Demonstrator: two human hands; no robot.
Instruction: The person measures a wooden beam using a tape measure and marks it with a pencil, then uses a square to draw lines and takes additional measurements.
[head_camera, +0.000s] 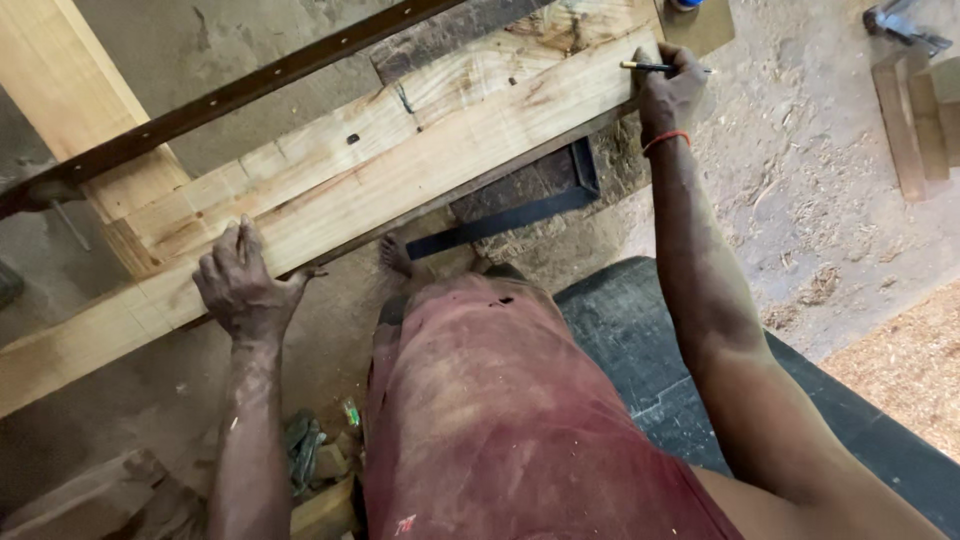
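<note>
The left hand (240, 285) presses flat, fingers spread, on the long wooden plank (400, 175) near its near edge, steadying it; the right hand (668, 88) pinches a pencil (648, 67) at the plank's far end for marking.

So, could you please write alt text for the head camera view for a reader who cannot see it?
Seen from above, a person's left hand presses on a long pale wooden plank while the right hand holds a thin dark pencil at its far end. A black metal carpenter's square lies on the sawdust-strewn floor below.
</note>
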